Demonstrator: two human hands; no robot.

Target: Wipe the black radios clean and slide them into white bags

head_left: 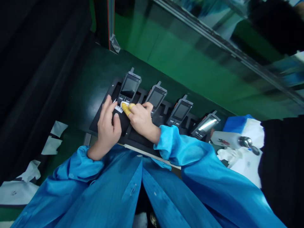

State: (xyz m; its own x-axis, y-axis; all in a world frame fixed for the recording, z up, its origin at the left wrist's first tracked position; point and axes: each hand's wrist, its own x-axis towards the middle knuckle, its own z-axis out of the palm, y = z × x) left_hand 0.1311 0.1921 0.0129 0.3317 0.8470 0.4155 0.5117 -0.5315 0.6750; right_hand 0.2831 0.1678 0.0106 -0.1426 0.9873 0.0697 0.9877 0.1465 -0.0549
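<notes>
A grey handheld radio phone with a stubby antenna and dark screen stands in a black tray, at the left end of a row. My right hand, with yellow finger covers on two fingers, presses a small white wipe at the phone's lower edge. Close to it lies a white printed label, partly hidden by my fingers. My left hand rests beside the label with its fingers stretched out and its thumb apart. Whether its fingertips touch the phone, I cannot tell.
More such phones continue the row: one behind my right hand, another, and one with a lit screen. A pump bottle lies by crumpled tissue at right. Paper pieces lie at left. A green partition stands behind.
</notes>
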